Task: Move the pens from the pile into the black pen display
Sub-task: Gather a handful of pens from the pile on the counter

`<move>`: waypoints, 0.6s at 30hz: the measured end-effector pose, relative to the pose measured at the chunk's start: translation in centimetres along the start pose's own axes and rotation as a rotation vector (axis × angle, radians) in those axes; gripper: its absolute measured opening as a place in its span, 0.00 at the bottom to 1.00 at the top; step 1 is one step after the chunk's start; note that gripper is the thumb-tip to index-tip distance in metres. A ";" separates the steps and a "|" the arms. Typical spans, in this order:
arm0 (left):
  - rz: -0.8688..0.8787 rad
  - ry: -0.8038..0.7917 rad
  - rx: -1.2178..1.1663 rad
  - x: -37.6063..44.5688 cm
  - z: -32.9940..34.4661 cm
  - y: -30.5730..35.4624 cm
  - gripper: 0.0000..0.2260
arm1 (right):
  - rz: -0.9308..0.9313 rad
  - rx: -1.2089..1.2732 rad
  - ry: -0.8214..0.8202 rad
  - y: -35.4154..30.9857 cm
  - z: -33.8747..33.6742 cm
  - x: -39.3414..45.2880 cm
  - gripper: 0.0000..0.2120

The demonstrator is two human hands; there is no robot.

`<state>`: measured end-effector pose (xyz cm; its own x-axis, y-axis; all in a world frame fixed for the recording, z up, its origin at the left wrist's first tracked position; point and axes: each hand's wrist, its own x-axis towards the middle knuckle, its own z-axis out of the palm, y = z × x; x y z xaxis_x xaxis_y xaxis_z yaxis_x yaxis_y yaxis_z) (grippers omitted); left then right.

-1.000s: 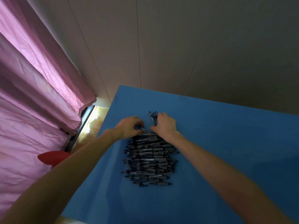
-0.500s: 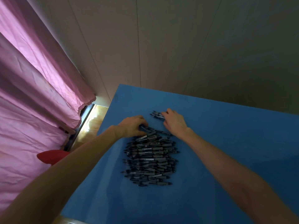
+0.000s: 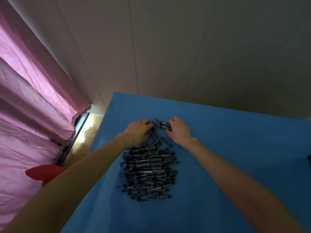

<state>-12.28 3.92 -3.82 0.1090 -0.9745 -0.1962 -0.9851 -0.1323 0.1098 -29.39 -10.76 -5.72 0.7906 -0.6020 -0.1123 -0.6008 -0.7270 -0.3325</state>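
Note:
A pile of dark pens (image 3: pixel 148 172) lies in the middle of the blue table (image 3: pixel 227 148). Beyond its far end, a small bunch of pens (image 3: pixel 161 125) lies loose between my hands. My left hand (image 3: pixel 138 132) rests on the pens at the bunch's left side, fingers curled over them. My right hand (image 3: pixel 178 130) is at the right side, fingertips curled round the pens' ends. A dark sliver (image 3: pixel 309 159) shows at the right edge of the frame; what it is cannot be told.
A pink curtain (image 3: pixel 33 98) hangs at the left, with a red object (image 3: pixel 43 172) below it by the table's left edge. A panelled wall (image 3: pixel 185 47) stands behind the table. Wooden floor (image 3: pixel 84 132) shows between curtain and table.
Both hands have moved farther from the pile, drawing a small bunch of pens away from its far end. The right hand has shifted right and its fingers have closed on the pens.

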 end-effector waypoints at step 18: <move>-0.359 0.004 -0.580 2.0 -0.1 1.2 0.30 | 0.101 0.014 0.019 1.2 -0.8 0.2 0.24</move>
<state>-13.28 1.82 -4.00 0.4176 -0.8524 -0.3148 -0.6572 -0.5226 0.5431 -30.07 -12.01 -5.37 0.7232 -0.6787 -0.1279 -0.6759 -0.6574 -0.3331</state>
